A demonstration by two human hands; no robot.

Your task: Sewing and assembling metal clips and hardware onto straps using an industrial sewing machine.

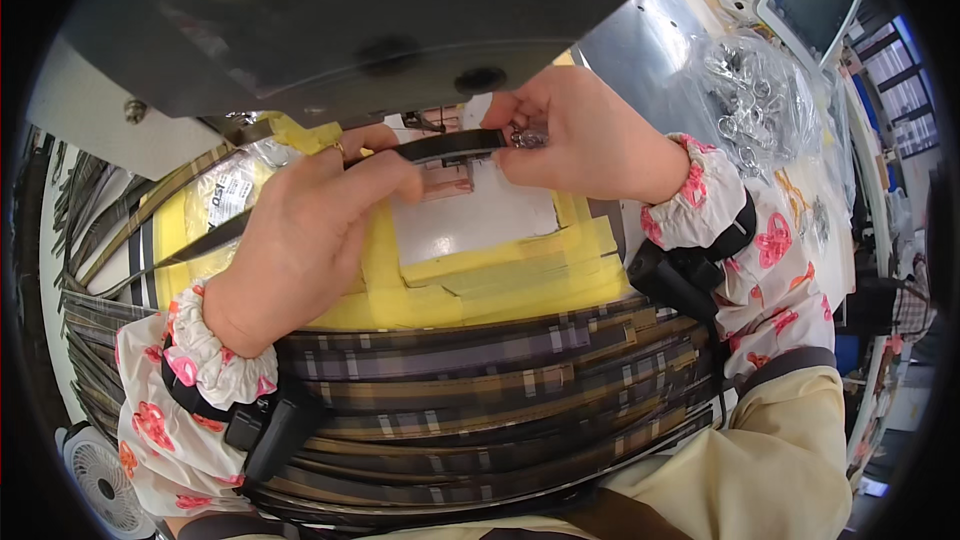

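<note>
A narrow dark strap is stretched between my two hands, beneath the dark head of a sewing machine. My left hand pinches it between thumb and fingers, and its tail runs back to the lower left. At the strap's other end my right hand is closed, with thumb and fingertips around the end and a small shiny metal fitting. The fingers partly cover that fitting. Close behind the strap is the machine's needle area, partly hidden by the head and the strap.
Yellow tape surrounds the white work plate. Several plaid straps lie in rows before me, with more at the left. A clear bag of metal clasps lies at right, below a tablet. A fan stands lower left.
</note>
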